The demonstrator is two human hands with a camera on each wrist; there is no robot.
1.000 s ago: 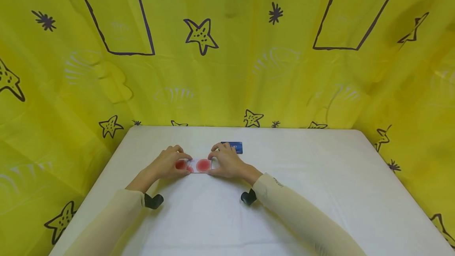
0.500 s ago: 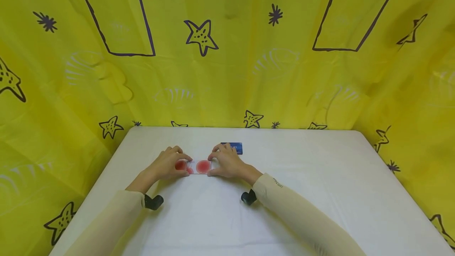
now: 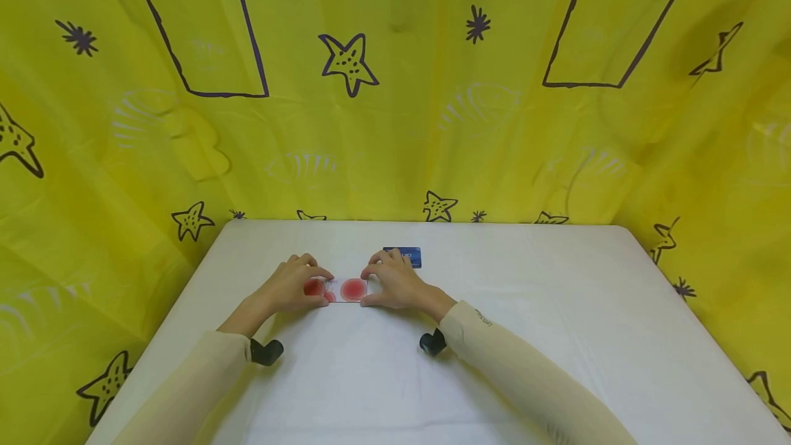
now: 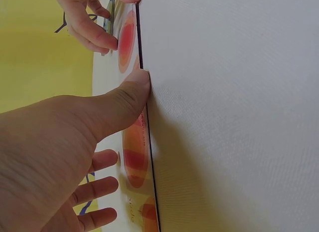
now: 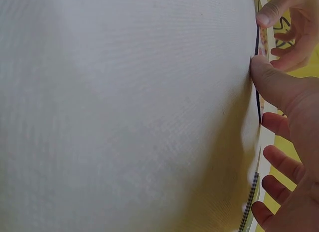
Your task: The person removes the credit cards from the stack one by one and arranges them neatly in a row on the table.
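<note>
A thin, flat white card (image 3: 353,290) with red circles lies on the table between the two hands; the left wrist view shows its glossy face (image 4: 133,162) and dark front edge. My left hand (image 3: 290,287) holds its left part, thumb at the front edge and index finger at the back. At the right end my right hand (image 3: 397,284) holds it the same way, with the other fingers off the card. The left hand covers part of the card. Just behind the right hand's fingers lies a blue card-like thing (image 3: 410,256) with pale lettering, partly hidden.
A white cloth (image 3: 525,307) covers the table. Yellow curtains (image 3: 395,122) with drawn stars and fish stand along its back and sides. Black wrist mounts (image 3: 267,351) sit below both cuffs.
</note>
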